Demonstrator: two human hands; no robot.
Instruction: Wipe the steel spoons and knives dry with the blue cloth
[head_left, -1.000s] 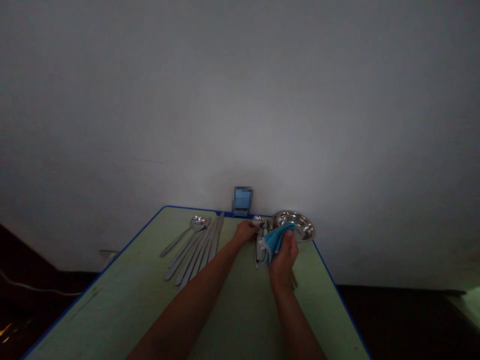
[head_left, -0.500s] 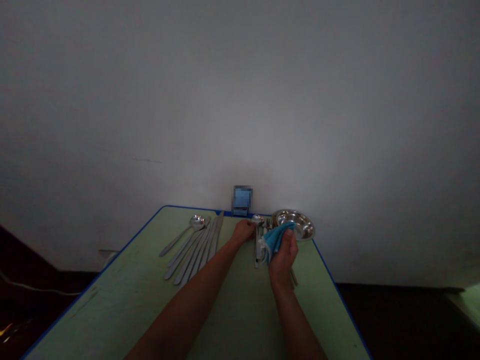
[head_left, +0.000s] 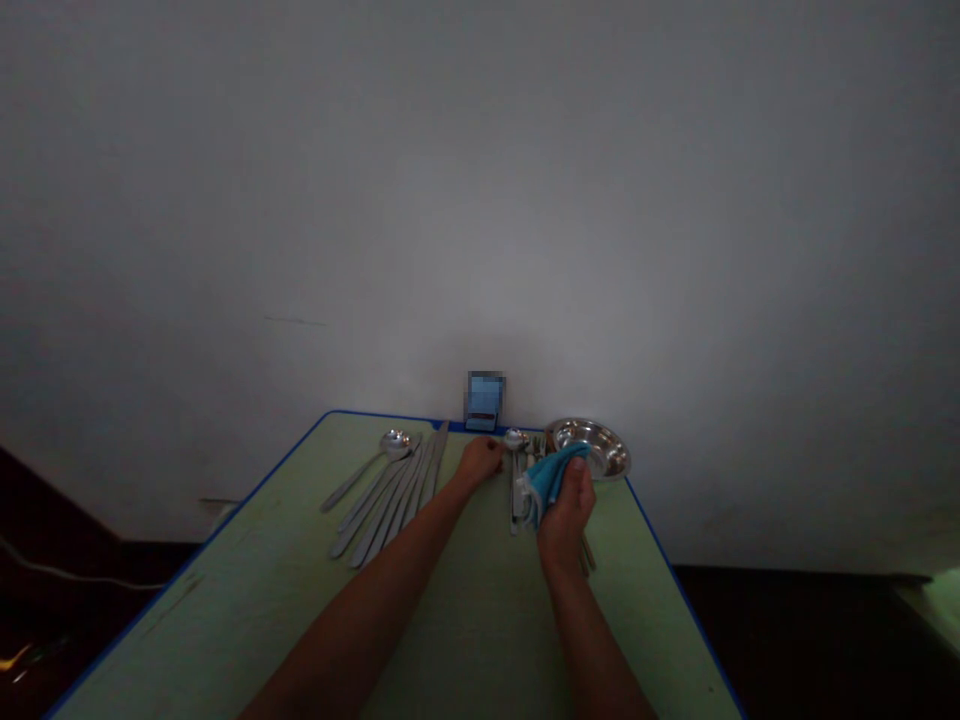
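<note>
— What is on the table (head_left: 247, 570)?
— Toward eleven o'clock, one fan of cutlery (head_left: 388, 506), perhaps spread to separate handles; overlap prevents counting. At one, one bowl (head_left: 611, 450).
— And hands?
— Right hand (head_left: 570, 510), at one, grips one blue cloth (head_left: 553, 475), bunched maybe for firmness. Left hand (head_left: 478, 463), at twelve, curls beside one small spoon (head_left: 514, 439); whether grasping, I cannot tell.

A crumpled blue cloth (head_left: 551, 478) with a whitish edge is bunched in the right hand (head_left: 568, 508), spreading leftward.
</note>
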